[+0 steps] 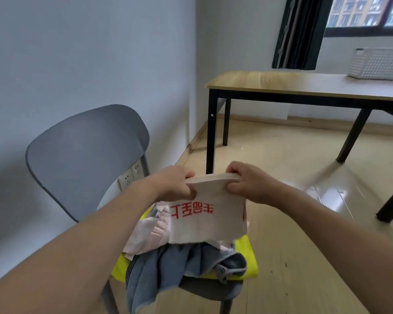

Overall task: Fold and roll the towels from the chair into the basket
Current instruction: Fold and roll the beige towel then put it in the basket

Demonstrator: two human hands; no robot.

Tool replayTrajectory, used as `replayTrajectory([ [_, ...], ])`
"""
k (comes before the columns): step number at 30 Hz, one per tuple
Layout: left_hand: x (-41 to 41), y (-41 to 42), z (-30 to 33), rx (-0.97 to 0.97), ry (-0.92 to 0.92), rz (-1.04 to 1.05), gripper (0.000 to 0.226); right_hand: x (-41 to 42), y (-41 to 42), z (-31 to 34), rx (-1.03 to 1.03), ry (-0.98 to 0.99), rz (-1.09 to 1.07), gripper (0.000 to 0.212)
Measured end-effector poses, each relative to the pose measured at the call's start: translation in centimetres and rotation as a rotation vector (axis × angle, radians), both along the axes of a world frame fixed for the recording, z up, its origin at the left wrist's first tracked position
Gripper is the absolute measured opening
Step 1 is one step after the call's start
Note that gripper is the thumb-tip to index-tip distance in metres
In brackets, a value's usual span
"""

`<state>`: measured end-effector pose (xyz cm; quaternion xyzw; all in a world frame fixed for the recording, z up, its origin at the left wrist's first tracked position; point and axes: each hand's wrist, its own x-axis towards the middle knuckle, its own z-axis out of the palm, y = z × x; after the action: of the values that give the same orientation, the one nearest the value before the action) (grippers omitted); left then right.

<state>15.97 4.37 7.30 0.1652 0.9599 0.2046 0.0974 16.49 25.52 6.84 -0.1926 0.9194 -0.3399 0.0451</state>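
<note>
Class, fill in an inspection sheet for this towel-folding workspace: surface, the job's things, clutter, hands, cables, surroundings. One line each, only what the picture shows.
Surface: grey chair carries the pile; wooden table stands beyond it.
Job's things: white towel with red characters, folded and held up above the pile; pink striped towel, blue-grey towel and yellow towel heaped on the seat; white basket on the table's far right.
Clutter: nothing seen.
Hands: left hand and right hand each pinch the white towel's top edge.
Cables: nothing seen; wall sockets sit behind the chair.
Surroundings: pale wall, dark curtain, window, glossy wood floor.
</note>
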Motion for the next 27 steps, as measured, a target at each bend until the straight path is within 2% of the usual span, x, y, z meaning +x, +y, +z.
replayTrajectory([
  [1, 0.2, 0.0, 0.9, -0.007, 0.125, 0.008, 0.018, 0.2, 0.2, 0.8, -0.03, 0.103, -0.031, 0.013],
  [3, 0.8, 0.1, 2.1, -0.148, 0.489, -0.037, 0.02, 0.8, 0.4, 1.9, -0.045, 0.292, -0.041, 0.014],
  [5, 1.7, -0.1, 1.4, -0.281, 0.822, -0.102, 0.013, 1.6, 0.9, 1.7, 0.036, 0.443, -0.014, 0.019],
  [7, 2.8, -0.4, -0.8, -0.39, 0.945, -0.138, 0.01, 2.2, 1.2, -0.2, 0.178, 0.553, 0.075, 0.026],
  [8, 3.7, -0.3, -2.1, -0.443, 0.919, -0.167, 0.014, 2.6, 1.2, -1.6, 0.257, 0.576, 0.138, 0.027],
  [10, 5.8, 0.2, -4.4, -0.529, 0.726, -0.237, 0.026, 3.7, 1.2, -4.8, 0.372, 0.53, 0.235, 0.026],
  [13, 8.1, 0.8, -8.4, -0.548, 0.286, -0.236, 0.025, 5.8, 1.2, -9.3, 0.496, 0.241, 0.216, 0.029],
  [15, 8.4, 0.6, -10.1, -0.437, 0.137, -0.204, 0.02, 6.4, 1.2, -10.7, 0.446, 0.027, 0.165, 0.029],
  [18, 7.2, -0.3, -10.4, -0.264, -0.014, -0.107, 0.014, 5.6, 1.0, -10.8, 0.358, -0.127, 0.119, 0.024],
  [21, 5.5, -1.4, -9.8, -0.196, -0.118, -0.03, 0.015, 4.0, 1.3, -10.7, 0.287, -0.211, 0.059, 0.022],
  [27, 3.7, -1.9, -10.4, 0.093, -0.105, 0.192, 0.013, 1.1, 0.9, -11.0, 0.099, -0.325, -0.082, 0.017],
])
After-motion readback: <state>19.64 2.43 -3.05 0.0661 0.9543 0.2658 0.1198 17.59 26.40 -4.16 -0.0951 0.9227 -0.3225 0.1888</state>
